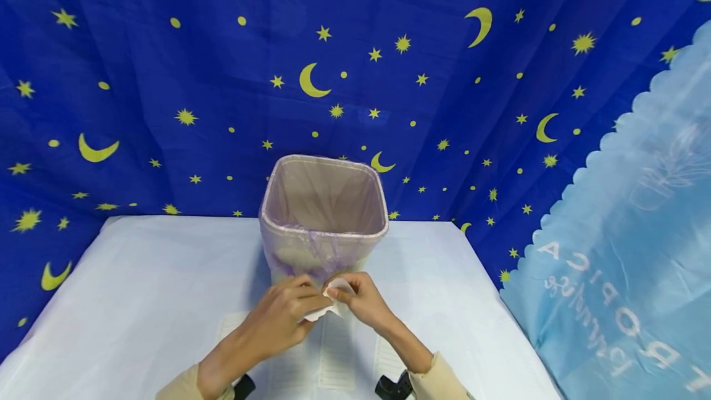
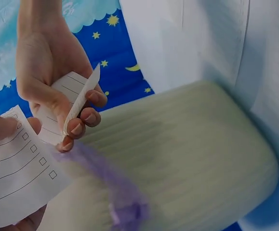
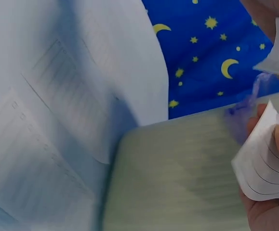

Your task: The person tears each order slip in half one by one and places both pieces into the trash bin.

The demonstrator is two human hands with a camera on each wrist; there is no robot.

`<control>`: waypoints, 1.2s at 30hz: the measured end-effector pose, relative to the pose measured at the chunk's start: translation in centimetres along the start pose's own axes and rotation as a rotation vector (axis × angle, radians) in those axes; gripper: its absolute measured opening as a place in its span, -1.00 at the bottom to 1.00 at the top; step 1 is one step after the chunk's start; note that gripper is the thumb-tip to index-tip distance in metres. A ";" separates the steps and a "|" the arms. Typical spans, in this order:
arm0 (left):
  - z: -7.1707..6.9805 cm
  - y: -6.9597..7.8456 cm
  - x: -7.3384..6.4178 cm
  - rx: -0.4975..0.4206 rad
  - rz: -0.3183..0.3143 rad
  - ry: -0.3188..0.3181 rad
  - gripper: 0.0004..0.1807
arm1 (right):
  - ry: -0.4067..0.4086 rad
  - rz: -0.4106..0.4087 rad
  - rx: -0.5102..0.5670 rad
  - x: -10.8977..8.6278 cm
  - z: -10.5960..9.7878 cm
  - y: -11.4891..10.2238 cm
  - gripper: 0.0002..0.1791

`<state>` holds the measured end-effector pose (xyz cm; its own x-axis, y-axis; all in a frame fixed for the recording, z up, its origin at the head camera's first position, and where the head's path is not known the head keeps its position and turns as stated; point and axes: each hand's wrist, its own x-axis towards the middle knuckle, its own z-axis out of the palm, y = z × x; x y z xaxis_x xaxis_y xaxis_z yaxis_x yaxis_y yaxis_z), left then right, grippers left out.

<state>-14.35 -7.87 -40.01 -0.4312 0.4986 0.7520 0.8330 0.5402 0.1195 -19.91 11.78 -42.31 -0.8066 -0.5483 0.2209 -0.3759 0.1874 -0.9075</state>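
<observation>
Close in front of the bin, my left hand (image 1: 283, 308) and right hand (image 1: 363, 301) are nearly together, each pinching white lined paper. In the left wrist view, the left hand's paper (image 2: 21, 173) has ruled lines and a row of small check boxes. The right hand's paper (image 2: 68, 91) is bent, with one edge standing up between thumb and fingers. A gap shows between the two pieces in the right wrist view, where the right hand's piece (image 3: 262, 168) curves under the thumb. Behind the hands stands a pale bin (image 1: 324, 255) with a thin purple liner folded over its rim.
Several lined paper strips (image 1: 336, 360) lie on the white-covered table (image 1: 161, 289) in front of the bin and under the forearms. A blue star-and-moon curtain (image 1: 222, 66) hangs behind, and a light blue printed cloth (image 1: 627, 252) hangs at the right.
</observation>
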 end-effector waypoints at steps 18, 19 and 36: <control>-3.8 -1.5 1.7 0.079 -0.038 -0.115 -0.56 | -0.011 -0.181 -0.335 0.7 -1.7 -7.0 -0.80; -4.0 -1.5 1.8 0.081 -0.036 -0.131 -0.56 | -0.011 -0.200 -0.352 0.7 -1.9 -7.3 -0.81; -7.7 -1.6 5.2 0.103 -0.002 -0.307 -0.44 | 0.034 -0.244 -0.480 1.9 -4.0 -11.1 -0.82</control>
<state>-15.28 -11.42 -31.30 -0.5304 0.6700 0.5194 0.7993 0.5994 0.0429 -19.07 11.92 -30.37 -0.6808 -0.5976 0.4235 -0.7142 0.4134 -0.5648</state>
